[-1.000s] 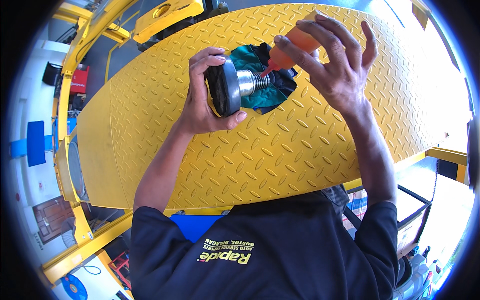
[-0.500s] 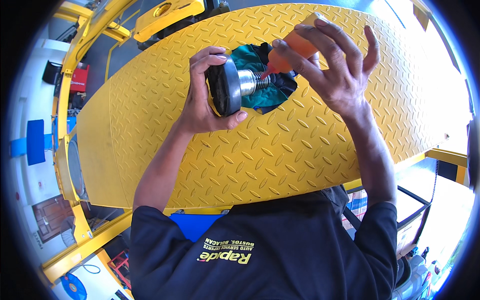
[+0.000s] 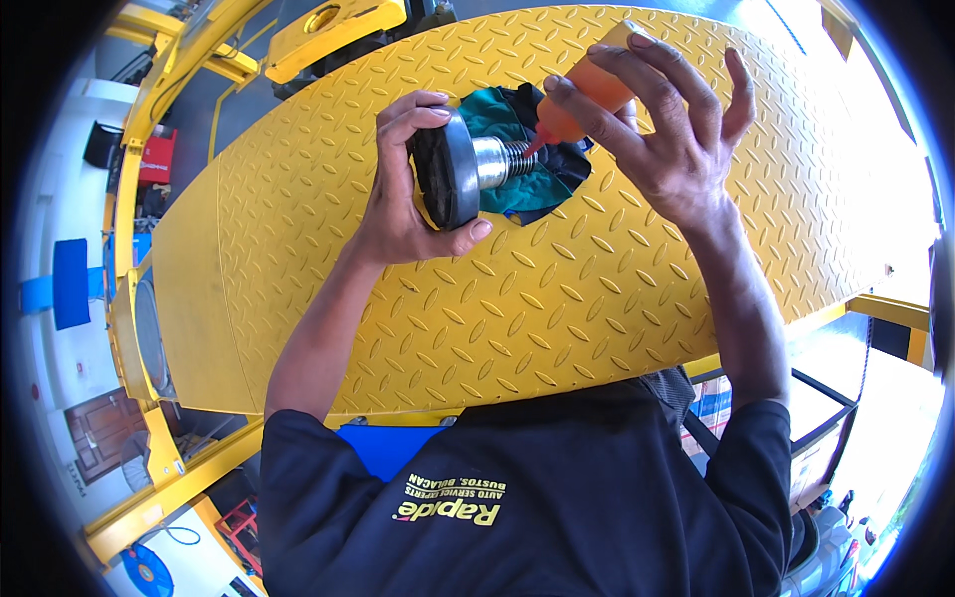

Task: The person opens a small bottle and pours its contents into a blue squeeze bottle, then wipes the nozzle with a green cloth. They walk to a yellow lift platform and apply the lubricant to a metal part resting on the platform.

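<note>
My left hand (image 3: 398,199) is closed round the black rim of a round rubber pad (image 3: 460,169). From the pad a shiny metal screw shaft (image 3: 492,161) points right, its threaded end (image 3: 521,159) lying sideways. In my right hand (image 3: 676,139) is an orange squeeze bottle (image 3: 587,98), tilted down to the left. Its red nozzle tip (image 3: 538,139) meets or almost meets the threads. Behind the screw, a crumpled teal and black cloth (image 3: 542,194) lies on the yellow tread plate (image 3: 477,318).
Yellow lift frame parts (image 3: 149,199) stand at the left, with a red box (image 3: 159,157) beyond them. A yellow block-like part (image 3: 338,40) is past the plate's far edge. A blue disc-shaped thing (image 3: 147,569) lies at lower left. Dark framework (image 3: 831,418) is at the right.
The bottle's nozzle has shifted very slightly right along the threads, toward the screw's end. My left hand and the pad stay in practically the same place.
</note>
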### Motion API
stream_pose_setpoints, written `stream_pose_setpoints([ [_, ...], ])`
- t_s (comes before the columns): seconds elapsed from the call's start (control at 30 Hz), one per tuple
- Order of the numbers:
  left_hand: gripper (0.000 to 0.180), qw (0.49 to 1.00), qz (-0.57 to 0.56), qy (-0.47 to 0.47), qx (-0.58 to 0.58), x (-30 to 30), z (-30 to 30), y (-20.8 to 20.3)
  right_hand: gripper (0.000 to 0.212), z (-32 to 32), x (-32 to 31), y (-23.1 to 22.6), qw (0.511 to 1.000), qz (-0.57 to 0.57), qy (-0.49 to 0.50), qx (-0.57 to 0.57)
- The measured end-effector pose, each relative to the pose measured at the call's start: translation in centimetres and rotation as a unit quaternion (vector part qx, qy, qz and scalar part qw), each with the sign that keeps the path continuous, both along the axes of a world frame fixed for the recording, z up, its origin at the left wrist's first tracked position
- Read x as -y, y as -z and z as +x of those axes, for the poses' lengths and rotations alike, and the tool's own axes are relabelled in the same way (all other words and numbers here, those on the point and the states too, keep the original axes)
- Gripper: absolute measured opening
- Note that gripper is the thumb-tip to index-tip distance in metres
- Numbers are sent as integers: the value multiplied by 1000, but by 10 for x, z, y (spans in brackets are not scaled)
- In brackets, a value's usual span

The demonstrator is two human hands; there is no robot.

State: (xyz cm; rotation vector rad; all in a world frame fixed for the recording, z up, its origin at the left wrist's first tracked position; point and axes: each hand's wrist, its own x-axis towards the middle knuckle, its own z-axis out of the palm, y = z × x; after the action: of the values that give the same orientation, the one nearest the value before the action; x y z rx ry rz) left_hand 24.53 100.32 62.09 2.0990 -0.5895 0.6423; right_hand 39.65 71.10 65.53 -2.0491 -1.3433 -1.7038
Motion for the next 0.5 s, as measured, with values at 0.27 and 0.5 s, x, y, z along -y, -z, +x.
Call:
stream_pose_setpoints([
  [0.27, 107, 1000, -28, 3, 11, 4, 2, 0, 54, -2, 1, -2, 1000, -5, 14, -9],
  [0.5, 107, 1000, -28, 0, 8, 4, 0, 0, 57, 0, 1, 0, 1000, -5, 12, 4],
])
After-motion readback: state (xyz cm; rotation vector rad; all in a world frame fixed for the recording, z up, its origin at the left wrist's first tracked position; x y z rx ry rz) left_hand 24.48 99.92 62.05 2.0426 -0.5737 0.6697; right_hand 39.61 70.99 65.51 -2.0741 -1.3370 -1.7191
